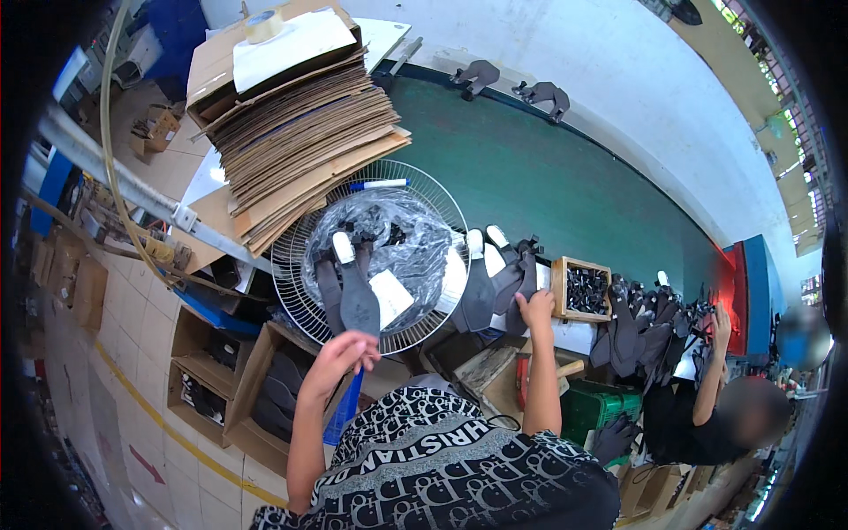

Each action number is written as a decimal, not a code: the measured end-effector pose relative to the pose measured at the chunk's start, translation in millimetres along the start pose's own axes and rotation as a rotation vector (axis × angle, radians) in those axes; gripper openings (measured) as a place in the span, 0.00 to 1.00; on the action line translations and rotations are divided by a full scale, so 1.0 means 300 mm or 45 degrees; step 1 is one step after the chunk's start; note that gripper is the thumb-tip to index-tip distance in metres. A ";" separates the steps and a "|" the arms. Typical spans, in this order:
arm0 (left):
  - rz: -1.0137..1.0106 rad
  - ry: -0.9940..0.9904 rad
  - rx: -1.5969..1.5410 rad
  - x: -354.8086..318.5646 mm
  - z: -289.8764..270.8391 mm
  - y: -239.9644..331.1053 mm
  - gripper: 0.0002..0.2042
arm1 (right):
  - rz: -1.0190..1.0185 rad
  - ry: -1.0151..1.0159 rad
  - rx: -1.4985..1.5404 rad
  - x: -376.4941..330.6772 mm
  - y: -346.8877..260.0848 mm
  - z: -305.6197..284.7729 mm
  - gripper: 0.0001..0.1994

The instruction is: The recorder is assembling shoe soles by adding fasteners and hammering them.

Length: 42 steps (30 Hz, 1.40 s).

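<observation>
Two dark grey shoe soles, one showing a white heel end, lie on clear plastic wrap in a round wire basket. My left hand is at the basket's near edge, just below the toe end of the longer sole. Its fingers are loosely bent and apart, with nothing seen in them. On the right, my right hand closes on the near end of a dark shoe sole. More soles with white heel ends lie beside it, between that hand and the basket.
Stacked cardboard sheets rise behind the basket, topped by a tape roll. A wooden box of small black parts sits right of my hand, before a soles pile. Another person works at far right. Cardboard boxes stand lower left.
</observation>
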<state>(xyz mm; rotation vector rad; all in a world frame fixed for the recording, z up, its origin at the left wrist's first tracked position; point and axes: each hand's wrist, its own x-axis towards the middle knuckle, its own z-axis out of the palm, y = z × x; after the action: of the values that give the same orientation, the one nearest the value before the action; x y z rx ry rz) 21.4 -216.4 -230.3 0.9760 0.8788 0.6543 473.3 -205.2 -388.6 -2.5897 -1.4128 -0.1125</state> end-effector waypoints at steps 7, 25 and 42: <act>-0.133 -0.093 0.146 0.467 0.379 0.053 0.13 | 0.162 -0.206 0.750 0.079 0.086 -0.095 0.22; 0.261 -0.091 1.676 1.100 0.707 -0.146 0.15 | 0.540 -0.238 2.417 0.071 0.160 -0.393 0.15; 0.377 -0.056 -0.413 1.044 0.727 0.138 0.10 | 0.262 -0.058 2.750 0.087 0.135 -0.471 0.15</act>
<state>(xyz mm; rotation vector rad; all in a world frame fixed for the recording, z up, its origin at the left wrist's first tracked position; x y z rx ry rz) 362.4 -40.2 -234.8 0.8276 0.5693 0.9904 524.7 -233.5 -251.5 -0.7810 -0.3946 0.9109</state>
